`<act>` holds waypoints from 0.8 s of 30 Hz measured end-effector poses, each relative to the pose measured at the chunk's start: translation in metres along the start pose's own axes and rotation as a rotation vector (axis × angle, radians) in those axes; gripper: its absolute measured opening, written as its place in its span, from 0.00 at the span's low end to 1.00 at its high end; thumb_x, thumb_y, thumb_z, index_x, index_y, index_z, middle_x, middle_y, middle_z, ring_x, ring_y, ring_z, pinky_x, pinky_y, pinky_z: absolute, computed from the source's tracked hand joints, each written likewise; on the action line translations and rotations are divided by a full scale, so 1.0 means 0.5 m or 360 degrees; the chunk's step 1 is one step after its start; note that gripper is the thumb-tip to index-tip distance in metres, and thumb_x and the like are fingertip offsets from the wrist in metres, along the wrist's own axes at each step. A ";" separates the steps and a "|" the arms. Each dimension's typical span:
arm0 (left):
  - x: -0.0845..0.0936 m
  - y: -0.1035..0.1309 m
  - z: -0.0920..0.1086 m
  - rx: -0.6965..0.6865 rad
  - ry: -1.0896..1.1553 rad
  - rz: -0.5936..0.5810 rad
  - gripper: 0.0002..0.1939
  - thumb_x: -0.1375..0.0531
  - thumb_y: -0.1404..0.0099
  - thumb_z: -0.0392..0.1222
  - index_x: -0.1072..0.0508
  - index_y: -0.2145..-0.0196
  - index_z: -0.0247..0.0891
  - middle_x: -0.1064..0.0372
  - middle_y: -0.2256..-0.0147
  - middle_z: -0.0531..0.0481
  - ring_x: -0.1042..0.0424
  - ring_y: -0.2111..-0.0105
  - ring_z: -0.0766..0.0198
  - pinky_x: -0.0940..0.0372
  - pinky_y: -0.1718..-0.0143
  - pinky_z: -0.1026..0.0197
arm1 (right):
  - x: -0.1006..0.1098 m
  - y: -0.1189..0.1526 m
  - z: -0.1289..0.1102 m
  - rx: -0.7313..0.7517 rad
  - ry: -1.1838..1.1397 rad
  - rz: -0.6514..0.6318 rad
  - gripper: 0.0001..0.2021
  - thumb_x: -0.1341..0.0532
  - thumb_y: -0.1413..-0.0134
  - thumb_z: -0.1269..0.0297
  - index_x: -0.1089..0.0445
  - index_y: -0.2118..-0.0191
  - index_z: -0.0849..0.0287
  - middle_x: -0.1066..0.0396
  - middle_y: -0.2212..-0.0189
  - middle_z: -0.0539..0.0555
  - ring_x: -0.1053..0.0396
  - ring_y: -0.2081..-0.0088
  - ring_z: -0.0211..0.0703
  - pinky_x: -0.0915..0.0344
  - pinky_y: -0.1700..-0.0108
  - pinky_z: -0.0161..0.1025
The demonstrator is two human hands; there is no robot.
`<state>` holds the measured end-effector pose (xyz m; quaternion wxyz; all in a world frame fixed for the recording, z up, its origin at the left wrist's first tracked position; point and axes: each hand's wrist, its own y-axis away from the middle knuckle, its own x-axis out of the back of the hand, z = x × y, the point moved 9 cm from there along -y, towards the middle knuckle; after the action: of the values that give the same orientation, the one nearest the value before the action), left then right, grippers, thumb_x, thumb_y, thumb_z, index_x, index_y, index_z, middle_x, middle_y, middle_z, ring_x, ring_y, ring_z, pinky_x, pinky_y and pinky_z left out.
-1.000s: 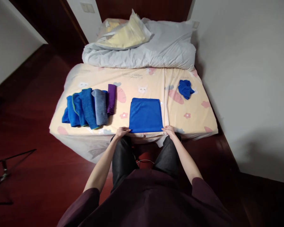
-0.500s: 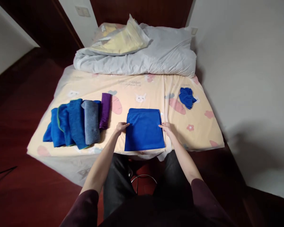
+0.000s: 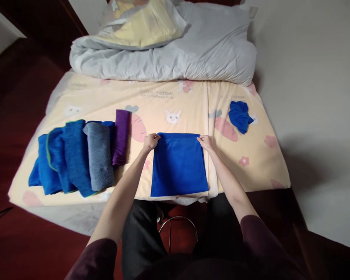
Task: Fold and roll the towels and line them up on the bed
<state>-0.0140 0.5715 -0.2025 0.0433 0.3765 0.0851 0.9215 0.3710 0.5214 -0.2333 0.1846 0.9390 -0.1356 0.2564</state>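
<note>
A blue towel (image 3: 179, 167), folded into a rough square, lies flat near the front edge of the bed. My left hand (image 3: 151, 141) pinches its far left corner. At the far right corner, my right hand (image 3: 204, 142) grips the cloth between thumb and fingers. The towel's far edge runs straight between the two hands, and its near edge rests by the edge of the mattress.
Several folded towels (image 3: 76, 155) lie overlapping on the left, with a grey one (image 3: 99, 155) and a purple one (image 3: 121, 136) beside them. A crumpled blue cloth (image 3: 240, 116) sits on the right. A rolled grey quilt (image 3: 163, 64) spans the back of the patterned bedsheet (image 3: 175, 101).
Both hands have slid from the middle of the towel's sides up to its far corners and grasped them. The view has tilted down and come closer to the bed.
</note>
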 end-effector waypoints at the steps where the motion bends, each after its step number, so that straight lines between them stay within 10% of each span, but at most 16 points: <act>1: 0.001 -0.004 0.000 -0.0003 -0.0012 0.0019 0.10 0.38 0.35 0.42 0.17 0.63 0.36 0.19 0.62 0.40 0.22 0.58 0.50 0.33 0.51 0.55 | 0.002 -0.003 0.001 0.0005 0.0021 0.0003 0.09 0.29 0.47 0.58 0.23 0.71 0.56 0.21 0.71 0.51 0.22 0.62 0.47 0.29 0.63 0.34; 8: 0.013 -0.039 0.010 0.0048 0.0016 0.0146 0.12 0.39 0.32 0.42 0.18 0.59 0.35 0.20 0.58 0.40 0.23 0.55 0.51 0.34 0.48 0.55 | 0.024 -0.023 -0.013 0.0042 0.0135 0.0061 0.12 0.31 0.43 0.53 0.24 0.68 0.58 0.26 0.76 0.49 0.25 0.74 0.43 0.30 0.69 0.34; 15: -0.011 -0.071 0.026 -0.0045 -0.0176 0.0145 0.13 0.42 0.29 0.42 0.18 0.56 0.38 0.19 0.54 0.42 0.23 0.52 0.52 0.33 0.47 0.55 | 0.030 -0.038 -0.032 0.0176 0.0456 0.0201 0.09 0.36 0.37 0.61 0.20 0.63 0.59 0.18 0.63 0.55 0.20 0.58 0.46 0.28 0.54 0.36; 24: -0.023 -0.114 0.013 -0.0283 -0.0525 -0.0187 0.09 0.35 0.38 0.40 0.18 0.60 0.37 0.20 0.62 0.46 0.24 0.57 0.54 0.31 0.49 0.56 | -0.010 -0.063 -0.049 0.0117 0.0693 -0.0187 0.11 0.29 0.43 0.61 0.20 0.56 0.61 0.20 0.59 0.56 0.22 0.55 0.46 0.28 0.49 0.39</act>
<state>-0.0002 0.6268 -0.2166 0.1434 0.5115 0.0170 0.8471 0.3673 0.5608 -0.2249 0.1900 0.8739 -0.0282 0.4466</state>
